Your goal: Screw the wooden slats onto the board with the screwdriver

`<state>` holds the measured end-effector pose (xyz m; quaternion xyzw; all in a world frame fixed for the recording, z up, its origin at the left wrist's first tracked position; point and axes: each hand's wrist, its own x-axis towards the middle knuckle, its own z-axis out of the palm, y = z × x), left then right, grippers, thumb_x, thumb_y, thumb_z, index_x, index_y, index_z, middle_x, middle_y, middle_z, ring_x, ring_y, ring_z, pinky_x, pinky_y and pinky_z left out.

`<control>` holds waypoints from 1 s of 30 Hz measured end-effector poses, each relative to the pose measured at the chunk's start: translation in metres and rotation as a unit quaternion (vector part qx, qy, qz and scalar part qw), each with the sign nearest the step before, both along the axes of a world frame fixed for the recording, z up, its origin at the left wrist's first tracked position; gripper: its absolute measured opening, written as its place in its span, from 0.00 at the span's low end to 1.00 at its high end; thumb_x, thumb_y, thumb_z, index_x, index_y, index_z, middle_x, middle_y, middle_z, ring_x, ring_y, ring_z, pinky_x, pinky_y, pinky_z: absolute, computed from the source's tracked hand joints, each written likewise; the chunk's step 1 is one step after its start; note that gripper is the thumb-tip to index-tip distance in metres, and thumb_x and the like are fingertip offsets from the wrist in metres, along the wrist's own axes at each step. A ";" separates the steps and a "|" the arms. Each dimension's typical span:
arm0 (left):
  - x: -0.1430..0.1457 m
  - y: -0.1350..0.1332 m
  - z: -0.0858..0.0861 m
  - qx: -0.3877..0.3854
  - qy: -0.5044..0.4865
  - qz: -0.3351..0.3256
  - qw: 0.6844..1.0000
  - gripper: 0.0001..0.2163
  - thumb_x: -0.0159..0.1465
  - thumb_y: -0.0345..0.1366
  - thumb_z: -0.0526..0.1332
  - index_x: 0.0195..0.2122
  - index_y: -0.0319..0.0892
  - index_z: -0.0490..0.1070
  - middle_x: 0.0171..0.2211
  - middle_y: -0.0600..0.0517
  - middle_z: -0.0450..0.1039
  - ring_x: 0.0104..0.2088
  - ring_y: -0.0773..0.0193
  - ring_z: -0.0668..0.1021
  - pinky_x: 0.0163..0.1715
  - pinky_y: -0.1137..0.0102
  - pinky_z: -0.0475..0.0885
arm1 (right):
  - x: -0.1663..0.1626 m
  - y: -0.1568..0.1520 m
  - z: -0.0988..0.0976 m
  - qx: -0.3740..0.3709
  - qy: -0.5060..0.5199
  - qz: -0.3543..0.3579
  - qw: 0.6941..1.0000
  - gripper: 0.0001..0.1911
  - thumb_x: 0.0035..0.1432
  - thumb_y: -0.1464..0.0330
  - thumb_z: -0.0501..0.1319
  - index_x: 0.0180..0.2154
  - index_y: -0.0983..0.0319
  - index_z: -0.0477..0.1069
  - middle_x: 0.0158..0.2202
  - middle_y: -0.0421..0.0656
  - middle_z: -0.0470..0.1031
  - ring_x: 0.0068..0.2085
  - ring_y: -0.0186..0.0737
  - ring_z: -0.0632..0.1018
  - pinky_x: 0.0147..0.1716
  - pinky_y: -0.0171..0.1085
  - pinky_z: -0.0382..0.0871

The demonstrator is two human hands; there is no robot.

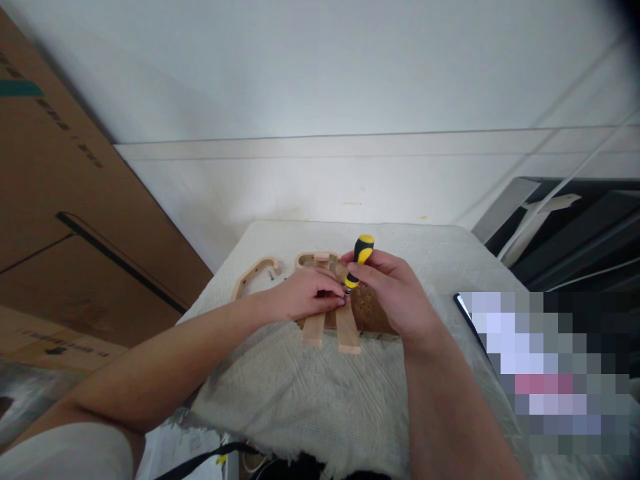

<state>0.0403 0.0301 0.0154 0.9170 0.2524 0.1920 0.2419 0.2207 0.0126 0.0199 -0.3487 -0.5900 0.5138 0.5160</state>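
My right hand (395,293) is closed around a short screwdriver (359,260) with a black and yellow handle, held almost upright with its tip down on a small wooden assembly (345,327). My left hand (305,297) rests on that assembly, its fingertips pinched at the screwdriver's tip; whatever they hold there is too small to make out. The assembly has two pale wooden slats sticking out toward me and a darker perforated wooden board (370,310) under my right hand. A curved wooden piece (253,275) lies apart to the left.
Everything lies on a small table covered with a white textured cloth (320,393). A large cardboard box (65,220) leans at the left. A dark-edged flat item (465,313) lies at the cloth's right side. A white wall is behind.
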 end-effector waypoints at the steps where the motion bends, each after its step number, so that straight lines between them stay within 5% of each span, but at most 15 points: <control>1: 0.000 0.000 0.000 0.000 0.001 0.002 1.000 0.07 0.65 0.33 0.59 0.35 0.38 0.76 0.35 0.47 0.78 0.37 0.65 0.77 0.40 0.72 0.68 | 0.000 0.000 0.000 0.002 -0.005 -0.001 1.000 0.08 0.51 0.62 0.66 0.33 0.59 0.76 0.33 0.40 0.78 0.37 0.39 0.76 0.40 0.40 0.67; 5: 0.000 -0.001 0.000 -0.007 -0.001 0.007 1.000 0.07 0.65 0.33 0.59 0.35 0.38 0.76 0.35 0.48 0.78 0.36 0.66 0.77 0.38 0.73 0.68 | -0.001 0.001 -0.002 0.010 -0.028 -0.002 1.000 0.10 0.49 0.60 0.68 0.33 0.59 0.75 0.30 0.39 0.76 0.33 0.37 0.74 0.37 0.39 0.67; 11: 0.000 0.000 0.000 -0.008 -0.003 -0.002 1.000 0.07 0.65 0.32 0.59 0.34 0.38 0.76 0.35 0.47 0.77 0.36 0.66 0.77 0.39 0.72 0.68 | 0.000 0.000 -0.003 0.010 0.006 0.002 1.000 0.10 0.53 0.62 0.64 0.37 0.58 0.78 0.37 0.41 0.79 0.41 0.41 0.76 0.44 0.41 0.67; 18: 0.000 0.000 -0.001 0.000 -0.003 0.002 1.000 0.07 0.65 0.32 0.59 0.34 0.38 0.76 0.34 0.47 0.78 0.35 0.66 0.77 0.38 0.73 0.68 | -0.001 0.003 -0.004 0.015 -0.042 -0.052 0.998 0.11 0.50 0.60 0.66 0.30 0.60 0.72 0.27 0.38 0.74 0.30 0.37 0.72 0.33 0.38 0.65; 24: -0.001 0.001 -0.001 0.010 -0.004 -0.003 1.000 0.07 0.65 0.33 0.60 0.35 0.37 0.77 0.34 0.47 0.78 0.35 0.66 0.77 0.38 0.73 0.68 | 0.001 -0.002 -0.002 0.006 0.023 -0.011 1.000 0.08 0.52 0.68 0.61 0.35 0.58 0.76 0.37 0.40 0.78 0.40 0.40 0.75 0.44 0.41 0.65; 27: -0.001 0.000 0.000 0.005 -0.003 0.005 1.000 0.07 0.64 0.33 0.60 0.35 0.38 0.77 0.35 0.48 0.78 0.36 0.66 0.77 0.39 0.73 0.68 | 0.000 -0.001 -0.002 0.004 -0.025 -0.001 1.000 0.08 0.55 0.63 0.61 0.34 0.59 0.77 0.45 0.43 0.78 0.44 0.42 0.75 0.46 0.42 0.65; 30: -0.001 0.000 0.000 -0.003 -0.005 0.001 1.000 0.07 0.65 0.33 0.60 0.35 0.37 0.76 0.36 0.47 0.78 0.38 0.65 0.77 0.41 0.72 0.68 | -0.001 0.001 -0.002 0.010 -0.093 -0.024 0.995 0.15 0.54 0.57 0.63 0.40 0.59 0.77 0.42 0.45 0.78 0.42 0.43 0.76 0.44 0.44 0.66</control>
